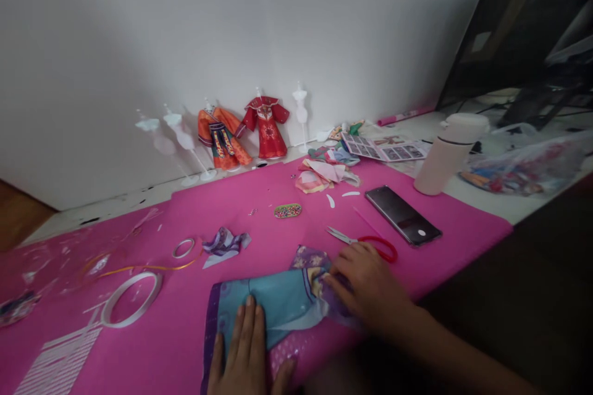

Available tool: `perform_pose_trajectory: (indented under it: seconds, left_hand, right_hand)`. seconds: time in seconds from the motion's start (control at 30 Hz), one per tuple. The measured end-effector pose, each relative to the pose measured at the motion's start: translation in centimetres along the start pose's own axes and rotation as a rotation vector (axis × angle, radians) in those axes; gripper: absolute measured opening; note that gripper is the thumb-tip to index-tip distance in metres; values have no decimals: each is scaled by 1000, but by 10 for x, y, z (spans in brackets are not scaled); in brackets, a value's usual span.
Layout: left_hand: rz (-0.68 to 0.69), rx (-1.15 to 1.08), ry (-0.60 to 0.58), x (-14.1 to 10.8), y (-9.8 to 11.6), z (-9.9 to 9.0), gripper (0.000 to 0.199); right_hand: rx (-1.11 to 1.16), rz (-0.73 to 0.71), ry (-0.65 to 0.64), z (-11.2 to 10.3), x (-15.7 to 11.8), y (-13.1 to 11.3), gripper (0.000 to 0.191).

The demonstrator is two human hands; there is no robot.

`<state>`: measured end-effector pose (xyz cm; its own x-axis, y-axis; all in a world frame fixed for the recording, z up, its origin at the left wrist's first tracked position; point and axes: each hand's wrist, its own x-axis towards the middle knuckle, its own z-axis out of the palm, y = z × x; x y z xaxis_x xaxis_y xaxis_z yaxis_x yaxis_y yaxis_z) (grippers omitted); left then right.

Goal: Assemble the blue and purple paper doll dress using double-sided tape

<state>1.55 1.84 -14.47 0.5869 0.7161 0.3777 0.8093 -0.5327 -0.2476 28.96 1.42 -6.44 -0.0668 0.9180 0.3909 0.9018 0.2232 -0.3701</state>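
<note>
A small teal garment with purple edging (278, 296) lies on the pink mat. My left hand (243, 352) rests flat on its left part, fingers stretched out. My right hand (365, 281) is at the garment's right end, its fingers bent over the bunched purple and cream cloth. Just beyond that hand lie scissors with red handles (384, 248). Past the garment is a loose purple patterned scrap (225, 244).
Behind are doll stands, one with an orange robe (225, 136), another with a red robe (266, 129). A phone (403, 215) and a pale bottle (447, 157) stand to the right. White tape (132, 300) lies left, near a beaded oval clip (288, 211).
</note>
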Motion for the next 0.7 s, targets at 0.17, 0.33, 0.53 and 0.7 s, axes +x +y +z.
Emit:
perform_pose_trajectory:
  seconds: [0.17,0.33,0.53,0.7]
  left_hand:
    - [-15,-83,-87,-1,-7,-6,69]
    - [-209,-366,-92,40,-17,-32,48]
    - [-211,-937,-205,123,-26,-44,47]
    - [-218,-1378,-387,158,-31,-39,31]
  right_hand:
    - [106,-1,28,-1,9,7,13]
    - [141,-48,5,-3,22,8,18]
    - [154,-113,-86,-10,56,-3,18]
    - [206,-158,-150,-3,88,0,17]
